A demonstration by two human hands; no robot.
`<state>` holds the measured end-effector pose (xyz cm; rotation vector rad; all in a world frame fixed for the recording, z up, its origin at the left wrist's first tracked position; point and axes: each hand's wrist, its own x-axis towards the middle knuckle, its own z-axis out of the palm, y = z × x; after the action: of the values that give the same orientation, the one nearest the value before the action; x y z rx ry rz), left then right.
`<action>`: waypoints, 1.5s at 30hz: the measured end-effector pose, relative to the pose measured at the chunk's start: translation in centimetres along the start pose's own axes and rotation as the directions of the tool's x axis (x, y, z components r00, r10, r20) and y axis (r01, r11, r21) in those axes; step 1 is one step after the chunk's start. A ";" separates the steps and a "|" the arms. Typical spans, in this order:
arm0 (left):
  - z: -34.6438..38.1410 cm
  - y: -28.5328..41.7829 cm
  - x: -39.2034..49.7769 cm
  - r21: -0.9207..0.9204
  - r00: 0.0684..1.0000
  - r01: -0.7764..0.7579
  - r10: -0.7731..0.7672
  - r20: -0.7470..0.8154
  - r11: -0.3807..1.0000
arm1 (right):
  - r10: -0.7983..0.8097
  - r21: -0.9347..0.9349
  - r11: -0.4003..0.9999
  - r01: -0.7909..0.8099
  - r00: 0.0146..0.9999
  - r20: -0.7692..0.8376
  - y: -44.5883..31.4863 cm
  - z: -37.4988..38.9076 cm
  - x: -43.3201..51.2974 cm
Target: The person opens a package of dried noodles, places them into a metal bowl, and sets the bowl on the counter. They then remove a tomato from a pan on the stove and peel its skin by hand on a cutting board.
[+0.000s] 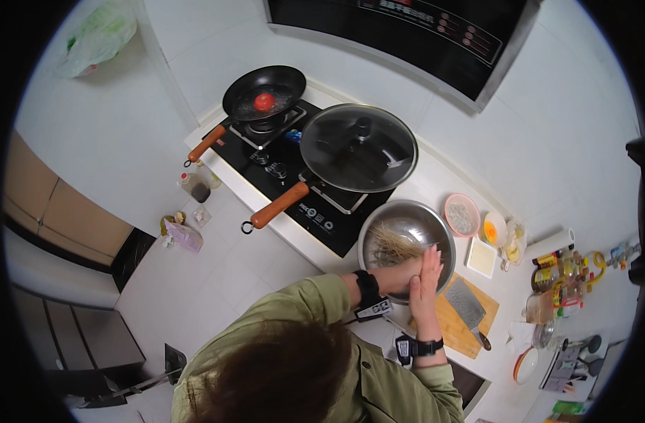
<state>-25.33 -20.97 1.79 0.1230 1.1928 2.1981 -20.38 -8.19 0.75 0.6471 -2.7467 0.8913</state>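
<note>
Over a large stainless steel bowl [365, 232], my left hand [406, 270] and my right hand [427, 283] are pressed together, palm to palm. The right hand's fingers are straight and close together. Most of the left hand's fingers are hidden behind it, and I cannot see whether anything lies between the palms. Inside the bowl is a tangle of thin tan strands [393, 244], just beyond the hands. The bowl stands on the counter to the right of the gas hob [333, 224].
A lidded pan [359, 148] and an open frying pan [238, 106] with a tomato [264, 102] in liquid sit on the hob, handles jutting out. A cleaver [465, 302] lies on a wooden cutting board [486, 320]. Beyond are a pink bowl [461, 214], white box [481, 257] and bottles [547, 277].
</note>
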 end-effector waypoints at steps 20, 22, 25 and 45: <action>-25.9 26.1 -36.1 0.663 0.797 -0.516 0.588 0.139 0.542 | 0.153 0.108 0.987 -0.120 0.909 -0.387 -22.3 1.9 14.2; -33.1 28.2 -38.4 0.801 0.618 -0.423 0.781 -0.088 0.424 | 0.191 0.203 0.971 -0.127 0.921 -0.339 -27.7 4.0 16.7; -43.7 30.7 -40.8 0.920 0.452 -0.187 0.862 -0.230 0.343 | 0.220 0.225 0.958 -0.179 0.960 -0.174 -34.9 7.3 20.6; -58.3 26.3 -36.6 -0.051 0.900 -0.003 -0.020 -0.436 0.999 | 0.019 -0.290 0.955 0.060 0.965 0.262 -42.7 21.6 40.0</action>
<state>-29.77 -94.23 -4.26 -0.4207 1.3634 2.3162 -37.23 -65.92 17.34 0.7809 -3.0117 0.3963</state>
